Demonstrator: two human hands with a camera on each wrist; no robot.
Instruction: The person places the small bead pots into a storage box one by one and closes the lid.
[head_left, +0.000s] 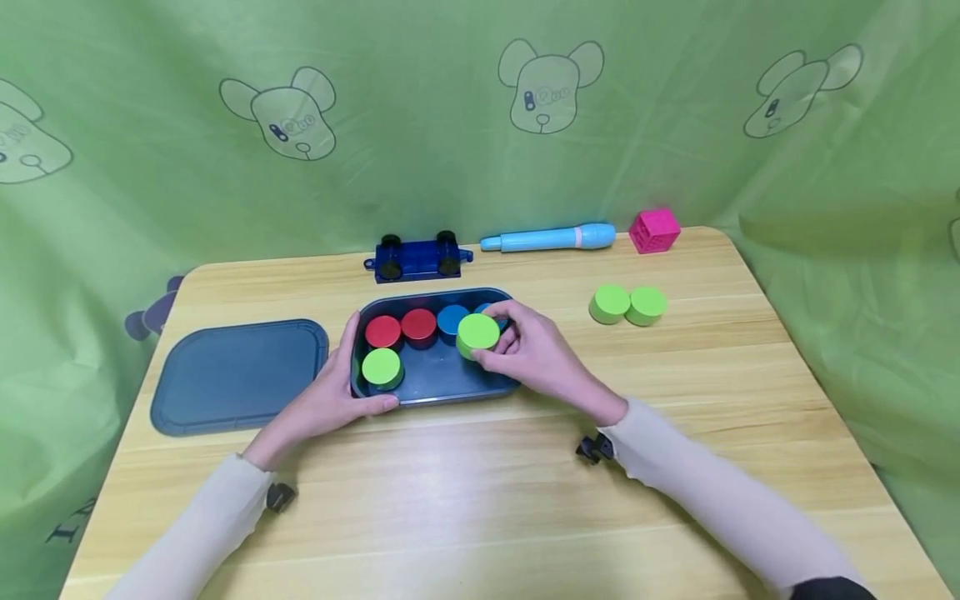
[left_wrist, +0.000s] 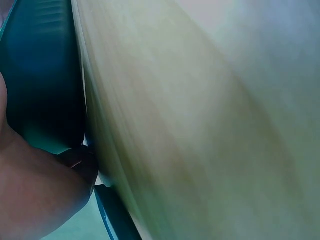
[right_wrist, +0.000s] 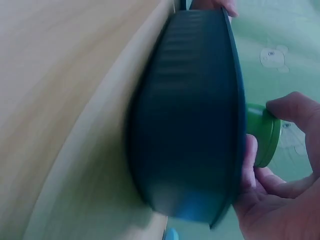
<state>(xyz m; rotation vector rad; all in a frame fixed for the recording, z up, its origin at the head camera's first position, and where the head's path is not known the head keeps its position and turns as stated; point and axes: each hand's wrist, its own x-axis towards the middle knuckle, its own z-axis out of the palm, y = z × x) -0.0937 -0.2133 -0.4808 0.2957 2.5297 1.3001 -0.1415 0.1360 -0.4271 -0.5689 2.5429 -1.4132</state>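
A dark blue rectangular box (head_left: 442, 402) sits mid-table without its cover. My left hand (head_left: 333, 396) holds its left end, thumb along the front wall and fingers along the side. Between the thumb and fingers of my right hand (head_left: 536, 354) is a green short cylinder (head_left: 477, 333), held over the right part of the box; the right wrist view shows this green cylinder (right_wrist: 262, 134) above the rim. Inside lie two red cylinders (head_left: 401, 330), a blue cylinder (head_left: 453, 320) and another green cylinder (head_left: 382, 368). A second blue cylinder (head_left: 487, 310) is partly hidden by the held one.
A flat dark blue lid (head_left: 240, 375) lies left of the box. Behind are a blue wheeled toy base (head_left: 418, 260), a light-blue pen-shaped thing (head_left: 551, 238) and a pink cube (head_left: 655, 231). Two green cylinders (head_left: 628, 306) stand together to the right. Green cloth (head_left: 420, 125) hangs behind the table.
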